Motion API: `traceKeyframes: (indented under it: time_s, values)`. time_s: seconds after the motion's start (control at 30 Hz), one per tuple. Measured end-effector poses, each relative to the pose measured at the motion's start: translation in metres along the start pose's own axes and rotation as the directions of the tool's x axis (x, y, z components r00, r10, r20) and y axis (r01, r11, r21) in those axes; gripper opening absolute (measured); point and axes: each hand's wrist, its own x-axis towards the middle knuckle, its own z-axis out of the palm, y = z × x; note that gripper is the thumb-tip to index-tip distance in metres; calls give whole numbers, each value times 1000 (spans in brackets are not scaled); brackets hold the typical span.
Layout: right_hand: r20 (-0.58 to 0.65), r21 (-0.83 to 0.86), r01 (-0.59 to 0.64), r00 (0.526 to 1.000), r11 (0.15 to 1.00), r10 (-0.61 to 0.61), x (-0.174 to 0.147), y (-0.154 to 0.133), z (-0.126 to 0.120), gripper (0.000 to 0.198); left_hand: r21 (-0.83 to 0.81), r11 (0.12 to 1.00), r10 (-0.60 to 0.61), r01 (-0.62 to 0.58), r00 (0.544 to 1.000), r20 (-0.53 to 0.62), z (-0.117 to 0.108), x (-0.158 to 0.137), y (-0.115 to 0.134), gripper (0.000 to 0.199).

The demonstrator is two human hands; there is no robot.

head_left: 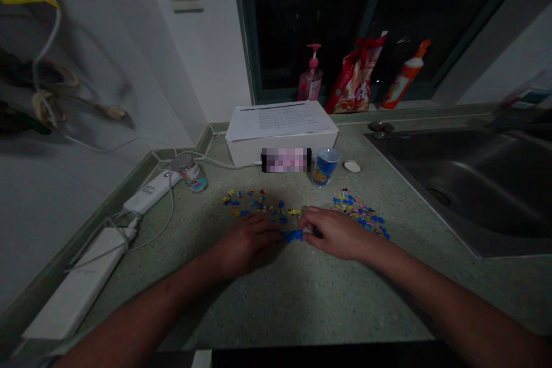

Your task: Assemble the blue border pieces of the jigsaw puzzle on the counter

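Note:
A short strip of joined blue jigsaw puzzle pieces lies on the counter between my hands. My left hand has its fingertips pressed on the strip's left end. My right hand is curled, with thumb and forefinger pinching at its right end. Just beyond my left hand are scattered loose puzzle pieces, mostly blue and yellow. Past my right hand spreads a denser pile of puzzle pieces, partly covered by that hand. A few yellow pieces sit between the two groups.
Behind the pieces stand a blue can, a round lid, a phone against a white box, and a jar. Power strips with cables run along the left. A steel sink is at right.

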Motion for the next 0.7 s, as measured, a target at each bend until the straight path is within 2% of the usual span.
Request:
traceKeyframes:
  time_s: [0.23,0.33,0.5,0.7]
  values:
    - [-13,5,12,1000,1000,-12,0,2,2,13,18,1000,-7,8,998,-56,3,-2,-3,22]
    - [-46,11,7,999,1000,-6,1,3,0,9,49,995,-76,82,991,-114,3,-5,-8,23]
    - [-162,-48,-99,983,994,90,3,4,-6,16,62,964,-244,259,952,-185,-1,-11,-20,23]
    - [-186,-141,-152,975,978,124,4,7,-6,17,75,933,-334,353,924,-189,-4,-12,-30,23]
